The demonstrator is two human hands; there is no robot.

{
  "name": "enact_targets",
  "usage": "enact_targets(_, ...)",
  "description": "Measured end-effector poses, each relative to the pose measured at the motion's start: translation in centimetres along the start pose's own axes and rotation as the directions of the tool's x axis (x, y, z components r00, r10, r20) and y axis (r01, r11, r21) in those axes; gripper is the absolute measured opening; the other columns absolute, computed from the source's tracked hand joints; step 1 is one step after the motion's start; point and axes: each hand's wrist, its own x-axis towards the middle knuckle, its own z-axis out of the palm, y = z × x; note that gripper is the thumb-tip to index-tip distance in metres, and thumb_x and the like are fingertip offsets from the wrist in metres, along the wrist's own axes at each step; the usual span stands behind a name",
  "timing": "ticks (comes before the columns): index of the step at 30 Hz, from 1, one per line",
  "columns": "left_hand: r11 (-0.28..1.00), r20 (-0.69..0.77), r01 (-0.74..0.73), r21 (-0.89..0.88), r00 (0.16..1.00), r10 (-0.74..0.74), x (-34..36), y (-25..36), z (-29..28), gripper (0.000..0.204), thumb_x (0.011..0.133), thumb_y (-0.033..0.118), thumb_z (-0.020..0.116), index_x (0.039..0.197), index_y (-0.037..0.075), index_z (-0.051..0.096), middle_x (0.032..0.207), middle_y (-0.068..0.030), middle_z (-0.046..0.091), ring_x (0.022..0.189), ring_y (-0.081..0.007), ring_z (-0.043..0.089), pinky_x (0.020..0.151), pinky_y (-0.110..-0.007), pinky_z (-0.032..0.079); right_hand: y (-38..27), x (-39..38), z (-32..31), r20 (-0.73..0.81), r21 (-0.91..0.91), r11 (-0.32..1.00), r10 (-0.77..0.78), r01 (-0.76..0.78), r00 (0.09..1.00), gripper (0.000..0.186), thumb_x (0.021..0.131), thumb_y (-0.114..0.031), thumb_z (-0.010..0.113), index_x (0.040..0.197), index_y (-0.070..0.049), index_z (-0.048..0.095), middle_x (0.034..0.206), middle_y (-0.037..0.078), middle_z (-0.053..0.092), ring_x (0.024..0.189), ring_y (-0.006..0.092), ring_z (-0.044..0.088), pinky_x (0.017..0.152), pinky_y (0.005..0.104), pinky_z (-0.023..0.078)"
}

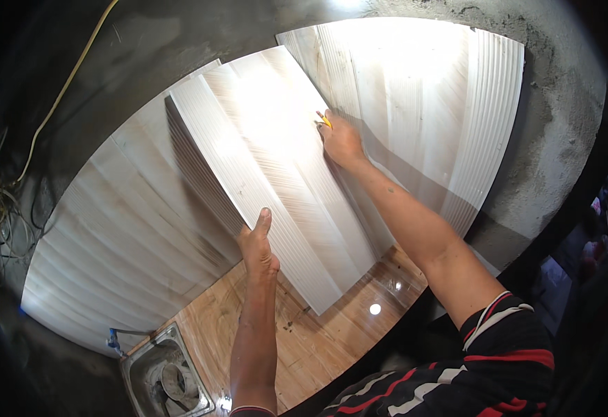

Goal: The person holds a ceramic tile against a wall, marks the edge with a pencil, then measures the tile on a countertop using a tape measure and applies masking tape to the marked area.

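Note:
A white, ribbed panel with pale brown veining (264, 185) leans at an angle over the wooden-look countertop (331, 337), in front of similar wall panels. My left hand (259, 247) grips its lower left edge, thumb lying on the face and fingers hidden behind. My right hand (340, 141) is closed at the upper right edge, holding a small yellow pencil-like tool (325, 119), its exact kind hard to make out. Glare washes out part of the panel.
Veined panels cover the wall at left (102, 229) and right (425, 125). Yellow cable (64, 90) and tangled wires (5, 222) hang on grey plaster. A steel sink (205, 393) holding round items sits lower left, beside a blue-handled tap (113, 340).

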Motion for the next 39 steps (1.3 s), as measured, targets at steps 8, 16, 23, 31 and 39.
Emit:
enact_targets(8, 0.999, -0.029, -0.021, 0.026, 0.999, 0.021, 0.4, 0.3, 0.4, 0.050, 0.090, 0.009, 0.077, 0.131, -0.012, 0.057, 0.124, -0.0201, 0.066, 0.112, -0.0260, 0.063, 0.101, -0.038, 0.050, -2.2, -0.2, 0.5, 0.043, -0.140, 0.986, 0.097, -0.090, 0.994, 0.049, 0.099, -0.027, 0.061, 0.139, -0.001, 0.058, 0.128, 0.027, 0.063, 0.113, 0.0463, 0.064, 0.100, 0.0534, 0.049)
enact_targets(16, 0.999, -0.046, -0.024, 0.027, 0.999, 0.025, 1.2, 0.0, 0.7, 0.050, 0.089, 0.010, 0.079, 0.129, -0.012, 0.058, 0.123, -0.0181, 0.066, 0.110, -0.0248, 0.062, 0.102, -0.039, 0.049, -3.1, -0.4, 1.0, 0.107, -0.342, 0.933, 0.158, -0.113, 0.982, 0.050, 0.101, -0.032, 0.060, 0.144, -0.008, 0.051, 0.145, 0.021, 0.047, 0.126, 0.0410, 0.054, 0.096, 0.0697, 0.042)
enact_targets(23, 0.998, -0.029, -0.066, 0.002, 0.997, 0.066, 2.4, -1.1, 0.4, 0.050, 0.090, 0.008, 0.077, 0.132, -0.012, 0.057, 0.124, -0.0178, 0.066, 0.112, -0.0235, 0.062, 0.104, -0.037, 0.048, -3.1, -1.1, 1.8, -0.007, -0.405, 0.912, 0.063, -0.060, 0.998, 0.045, 0.100, -0.031, 0.061, 0.138, -0.008, 0.056, 0.144, 0.015, 0.050, 0.124, 0.0392, 0.055, 0.095, 0.0660, 0.045)
enact_targets(31, 0.998, -0.025, -0.056, 0.010, 0.998, 0.056, 3.0, -1.4, 0.4, 0.050, 0.091, 0.006, 0.075, 0.134, -0.012, 0.055, 0.125, -0.0180, 0.065, 0.115, -0.0227, 0.060, 0.105, -0.036, 0.046, -4.0, -1.0, 1.9, 0.101, -0.330, 0.943, 0.077, -0.039, 0.992, 0.052, 0.099, -0.031, 0.063, 0.144, -0.006, 0.052, 0.157, 0.018, 0.042, 0.145, 0.0402, 0.031, 0.102, 0.0717, 0.037)
enact_targets(39, 0.998, -0.041, -0.058, 0.029, 0.997, 0.059, 3.2, -2.5, 0.6, 0.061, 0.086, 0.017, 0.083, 0.130, -0.015, 0.055, 0.120, -0.0220, 0.065, 0.112, -0.0278, 0.062, 0.103, -0.042, 0.050, -3.1, -1.0, 1.9, 0.073, -0.302, 0.953, 0.031, -0.007, 0.997, 0.050, 0.099, -0.030, 0.063, 0.141, -0.005, 0.055, 0.155, 0.019, 0.043, 0.144, 0.0388, 0.034, 0.102, 0.0708, 0.038)
